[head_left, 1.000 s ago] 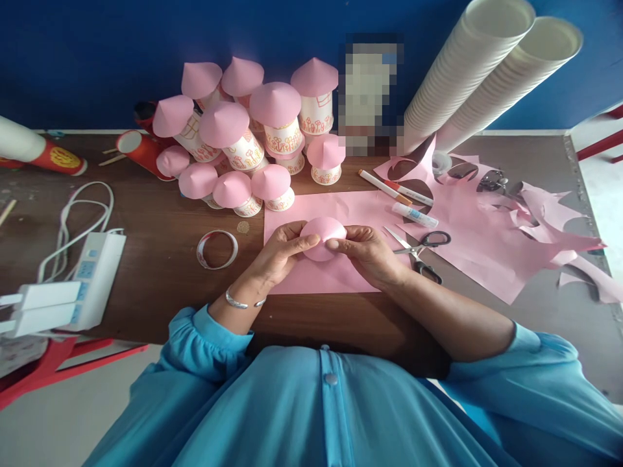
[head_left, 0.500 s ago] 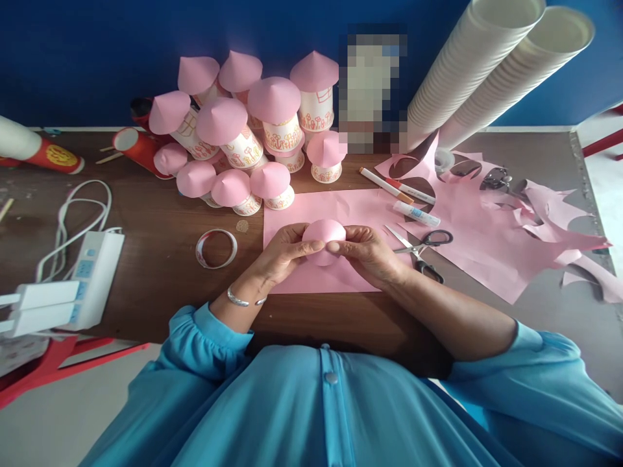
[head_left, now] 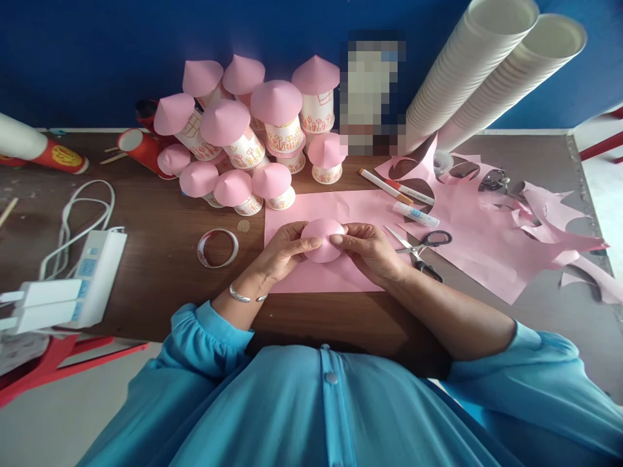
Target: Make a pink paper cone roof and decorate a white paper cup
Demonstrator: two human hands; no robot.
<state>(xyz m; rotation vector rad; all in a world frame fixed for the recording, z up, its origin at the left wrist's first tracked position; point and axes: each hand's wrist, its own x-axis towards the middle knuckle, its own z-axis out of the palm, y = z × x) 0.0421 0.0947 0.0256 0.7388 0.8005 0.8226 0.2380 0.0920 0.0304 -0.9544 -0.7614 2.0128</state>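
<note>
A small pink paper disc (head_left: 322, 241) is pinched between my two hands, over a larger pink paper sheet (head_left: 311, 279) on the table. My left hand (head_left: 287, 250) grips the disc's left side, thumb on top. On its right side, my right hand (head_left: 365, 250) holds it the same way; the fingers underneath are partly hidden. Close to the right hand lie scissors (head_left: 413, 249) with black handles, blades apart. A glue stick (head_left: 416, 214) and two markers (head_left: 387, 186) rest at the sheet's upper right. Beyond the sheet stand several decorated paper cups with pink cone roofs (head_left: 226, 122).
Cut pink paper scraps (head_left: 496, 240) spread over the right side. Two tall stacks of white paper cups (head_left: 467, 71) lean at the back right. To the left are a tape roll (head_left: 217, 248), a white power strip (head_left: 100, 279) and a red tube (head_left: 141, 150).
Both hands keep hold of the pink disc, which has tilted and now shows a rounder face. The right thumb has moved slightly up and right, apart from the left thumb.
</note>
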